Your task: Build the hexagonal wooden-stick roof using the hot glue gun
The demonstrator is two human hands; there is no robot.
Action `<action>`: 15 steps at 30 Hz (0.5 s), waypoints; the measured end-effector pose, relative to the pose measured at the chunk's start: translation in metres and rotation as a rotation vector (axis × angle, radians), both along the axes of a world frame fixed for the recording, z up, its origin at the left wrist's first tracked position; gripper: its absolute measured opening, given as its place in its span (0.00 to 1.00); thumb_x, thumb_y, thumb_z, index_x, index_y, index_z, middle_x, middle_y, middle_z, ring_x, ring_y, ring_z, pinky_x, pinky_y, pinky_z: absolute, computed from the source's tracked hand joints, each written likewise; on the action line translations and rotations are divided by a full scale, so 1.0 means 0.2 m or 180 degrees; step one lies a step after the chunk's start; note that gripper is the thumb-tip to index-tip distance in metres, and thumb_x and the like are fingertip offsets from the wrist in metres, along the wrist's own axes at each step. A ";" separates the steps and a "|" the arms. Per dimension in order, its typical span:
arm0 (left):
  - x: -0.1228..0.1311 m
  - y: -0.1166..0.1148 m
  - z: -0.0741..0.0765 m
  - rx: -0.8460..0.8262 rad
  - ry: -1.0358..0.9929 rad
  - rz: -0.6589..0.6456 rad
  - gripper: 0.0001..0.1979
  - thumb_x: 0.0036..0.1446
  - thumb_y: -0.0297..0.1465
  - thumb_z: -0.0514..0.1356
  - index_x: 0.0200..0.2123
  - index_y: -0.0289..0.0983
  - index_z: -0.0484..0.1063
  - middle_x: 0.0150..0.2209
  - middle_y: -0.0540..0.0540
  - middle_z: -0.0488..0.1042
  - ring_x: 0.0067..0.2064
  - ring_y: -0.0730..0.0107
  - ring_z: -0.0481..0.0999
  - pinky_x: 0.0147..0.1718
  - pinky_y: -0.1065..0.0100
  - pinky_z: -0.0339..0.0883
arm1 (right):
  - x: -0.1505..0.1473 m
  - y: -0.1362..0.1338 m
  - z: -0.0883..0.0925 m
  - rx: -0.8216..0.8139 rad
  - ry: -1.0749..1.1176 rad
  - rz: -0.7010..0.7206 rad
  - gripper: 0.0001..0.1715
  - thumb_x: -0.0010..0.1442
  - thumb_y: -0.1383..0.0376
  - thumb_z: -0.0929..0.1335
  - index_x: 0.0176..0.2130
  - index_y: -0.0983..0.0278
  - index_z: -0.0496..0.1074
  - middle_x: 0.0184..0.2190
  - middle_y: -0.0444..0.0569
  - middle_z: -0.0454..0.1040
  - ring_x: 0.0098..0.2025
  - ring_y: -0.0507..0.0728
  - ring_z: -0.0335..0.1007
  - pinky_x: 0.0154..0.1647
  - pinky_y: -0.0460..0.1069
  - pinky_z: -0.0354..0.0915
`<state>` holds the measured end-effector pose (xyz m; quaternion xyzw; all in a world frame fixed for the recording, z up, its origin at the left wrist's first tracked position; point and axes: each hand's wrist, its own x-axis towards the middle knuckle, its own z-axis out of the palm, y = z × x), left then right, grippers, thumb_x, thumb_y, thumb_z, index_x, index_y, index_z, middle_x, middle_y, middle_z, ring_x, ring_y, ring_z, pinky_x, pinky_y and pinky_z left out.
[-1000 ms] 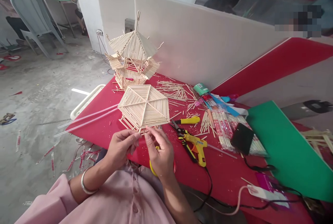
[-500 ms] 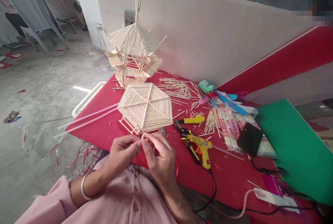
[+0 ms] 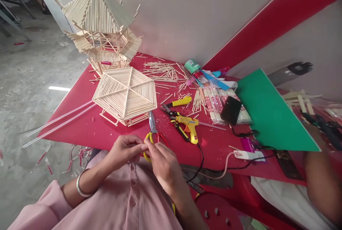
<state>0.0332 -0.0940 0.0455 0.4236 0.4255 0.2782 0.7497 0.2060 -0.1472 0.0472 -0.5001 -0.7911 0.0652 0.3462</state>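
Observation:
My left hand (image 3: 127, 151) and my right hand (image 3: 166, 164) meet in front of my shirt, fingertips pinched together. Whatever is between them is too small or hidden to make out. Just behind my fingers lie scissors (image 3: 152, 122) with red and yellow handles, partly covered by my right hand. Beyond them stands a hexagonal panel of wooden sticks (image 3: 128, 93) on a low stick frame. Farther back on the left rises a tiered pagoda model (image 3: 100, 20) built of the same sticks.
On the red table (image 3: 74, 123) lie a yellow glue gun (image 3: 188, 125), pliers (image 3: 179, 126), a yellow-handled cutter (image 3: 181, 102), loose sticks (image 3: 162, 71), bagged sticks (image 3: 213, 105) and a black phone-like slab (image 3: 231, 110). A green board (image 3: 272, 116) stands right. Another person's arm (image 3: 322, 187) shows there.
My view has swung right and down, so the table items sit farther left and another person's arm appears. The scissors show more fully. My hands stay pinched together.

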 end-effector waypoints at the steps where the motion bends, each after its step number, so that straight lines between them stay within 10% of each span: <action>1: 0.01 0.00 -0.01 -0.0039 0.0033 -0.0137 0.24 0.46 0.51 0.72 0.27 0.33 0.78 0.14 0.49 0.69 0.15 0.79 0.61 0.14 0.76 0.53 | 0.02 -0.01 -0.01 -0.0045 0.0035 0.0034 0.23 0.72 0.71 0.61 0.64 0.67 0.66 0.34 0.49 0.79 0.34 0.54 0.76 0.39 0.48 0.72; 8: 0.00 0.02 -0.03 -0.0252 -0.0217 0.0413 0.23 0.46 0.49 0.73 0.26 0.34 0.77 0.14 0.49 0.69 0.14 0.76 0.66 0.14 0.76 0.56 | 0.11 -0.03 -0.10 -0.0806 -0.0199 -0.0586 0.34 0.68 0.46 0.64 0.61 0.67 0.70 0.44 0.56 0.79 0.45 0.61 0.78 0.44 0.52 0.74; 15: 0.04 0.02 -0.03 -0.0937 -0.0653 0.1074 0.22 0.34 0.42 0.79 0.25 0.33 0.76 0.22 0.49 0.73 0.18 0.80 0.65 0.13 0.77 0.54 | 0.02 0.00 -0.09 -0.2119 -0.1511 -0.1581 0.34 0.66 0.65 0.65 0.69 0.70 0.62 0.52 0.64 0.74 0.48 0.63 0.77 0.46 0.53 0.72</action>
